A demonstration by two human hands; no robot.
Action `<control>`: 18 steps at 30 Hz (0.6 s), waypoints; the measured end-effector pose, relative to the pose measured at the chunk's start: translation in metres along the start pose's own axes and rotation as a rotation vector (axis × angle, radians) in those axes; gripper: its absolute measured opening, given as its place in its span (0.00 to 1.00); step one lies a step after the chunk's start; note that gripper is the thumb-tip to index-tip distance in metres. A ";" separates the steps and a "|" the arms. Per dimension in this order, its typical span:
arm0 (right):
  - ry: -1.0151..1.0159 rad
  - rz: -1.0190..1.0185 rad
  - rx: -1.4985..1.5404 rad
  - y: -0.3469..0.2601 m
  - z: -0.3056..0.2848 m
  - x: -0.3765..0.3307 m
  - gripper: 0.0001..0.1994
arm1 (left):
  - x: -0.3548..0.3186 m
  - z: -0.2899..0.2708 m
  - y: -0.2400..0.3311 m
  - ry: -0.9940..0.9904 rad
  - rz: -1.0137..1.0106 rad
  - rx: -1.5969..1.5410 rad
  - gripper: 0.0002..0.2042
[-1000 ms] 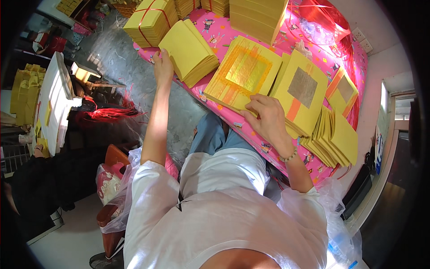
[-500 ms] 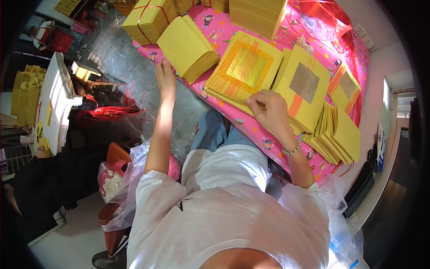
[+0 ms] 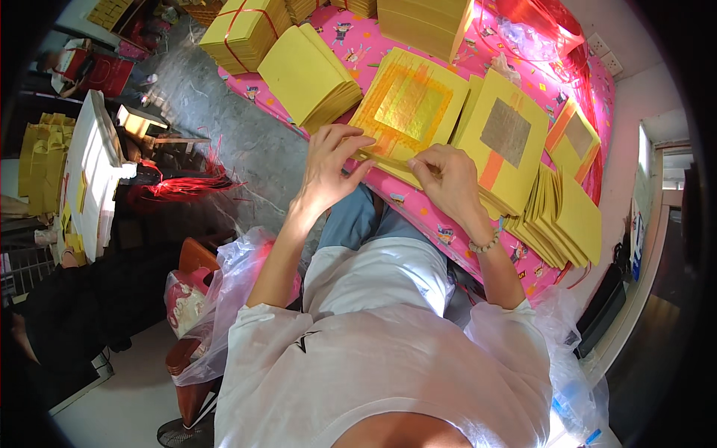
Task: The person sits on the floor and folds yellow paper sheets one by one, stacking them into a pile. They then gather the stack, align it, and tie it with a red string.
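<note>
A stack of yellow paper sheets [image 3: 442, 82], its top one bearing a gold foil square in an orange border, lies in front of me. My left hand [image 3: 334, 160] is at its near left corner, fingers apart and nothing seen in them. At the near edge of the same stack, my right hand [image 3: 446, 173] has thumb and forefinger pinched together on the paper's edge; how many sheets are in the pinch I cannot tell. Right of it sits another yellow stack [image 3: 489, 97] with a silver square and orange band. A plain folded yellow stack [image 3: 302, 71] lies on the left.
The pink patterned cloth [image 3: 418, 200] covers the table. Tied yellow bundles [image 3: 243, 37] stand at the back, fanned yellow paper [image 3: 575, 224] at the right. Red plastic strands [image 3: 594, 97] hang at the far right. Left of me are a bagged chair [image 3: 198, 299] and a fan [image 3: 183, 433].
My left hand has moved right and nearer, from beside the plain stack to the corner of the gold-square stack. My right hand stays at that stack's near edge.
</note>
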State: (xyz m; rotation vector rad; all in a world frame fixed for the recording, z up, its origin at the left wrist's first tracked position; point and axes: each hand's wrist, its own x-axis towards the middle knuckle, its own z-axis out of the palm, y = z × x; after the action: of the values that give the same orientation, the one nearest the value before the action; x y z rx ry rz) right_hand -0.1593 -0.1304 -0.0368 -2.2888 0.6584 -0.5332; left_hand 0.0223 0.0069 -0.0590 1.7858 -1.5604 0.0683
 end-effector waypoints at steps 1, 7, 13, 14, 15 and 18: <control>-0.001 0.004 0.002 -0.001 0.000 0.000 0.09 | 0.000 0.002 -0.002 -0.007 -0.006 0.000 0.19; -0.008 0.002 -0.012 0.000 0.001 0.001 0.09 | -0.002 0.008 -0.007 -0.034 -0.029 -0.020 0.19; 0.011 -0.007 -0.005 0.001 0.000 0.001 0.09 | 0.001 0.005 -0.003 -0.068 -0.036 -0.018 0.17; 0.025 -0.010 0.003 0.000 0.001 -0.001 0.08 | 0.002 0.002 0.002 -0.076 -0.027 0.008 0.17; 0.042 -0.016 0.007 0.000 0.000 -0.001 0.08 | 0.006 0.001 0.005 -0.080 -0.014 0.034 0.16; 0.083 -0.097 -0.027 -0.002 -0.005 0.001 0.07 | 0.015 0.003 0.012 -0.108 0.026 0.059 0.15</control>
State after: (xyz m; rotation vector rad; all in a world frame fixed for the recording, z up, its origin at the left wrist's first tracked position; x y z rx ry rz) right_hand -0.1604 -0.1321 -0.0319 -2.3433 0.6003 -0.6721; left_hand 0.0147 -0.0072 -0.0480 1.8416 -1.6737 0.0306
